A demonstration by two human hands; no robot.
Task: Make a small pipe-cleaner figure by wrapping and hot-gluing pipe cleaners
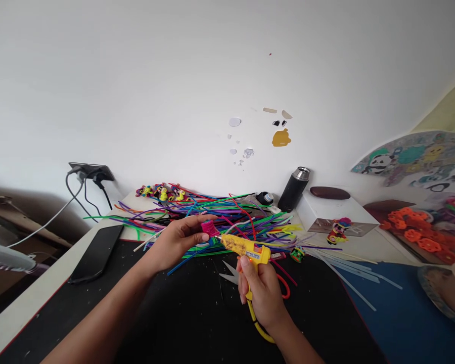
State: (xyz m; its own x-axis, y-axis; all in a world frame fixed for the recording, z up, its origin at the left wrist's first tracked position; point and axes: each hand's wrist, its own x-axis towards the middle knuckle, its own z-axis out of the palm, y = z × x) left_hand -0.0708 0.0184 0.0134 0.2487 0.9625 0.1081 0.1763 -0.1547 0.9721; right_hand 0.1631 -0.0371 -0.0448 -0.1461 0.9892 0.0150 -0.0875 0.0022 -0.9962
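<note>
My left hand (178,240) pinches a small magenta piece of coiled pipe cleaner (210,228) between thumb and fingers, above the black mat. My right hand (263,290) is wrapped round the grip of a yellow hot glue gun (242,246), its brown-stained front pointing left. The metal nozzle is at the magenta piece; whether it touches cannot be made out. Beneath the glue gun lie scissors (230,273) with open blades and a red-orange handle, partly hidden by my right hand. A green and blue bit shows just below the magenta piece.
Behind my hands spreads a pile of coloured pipe cleaners (197,210). A phone (96,253) lies left. A black flask (294,189) stands near a white box (337,215). Small pipe-cleaner figures (161,192) sit at the back; clear glue sticks (349,268) lie right.
</note>
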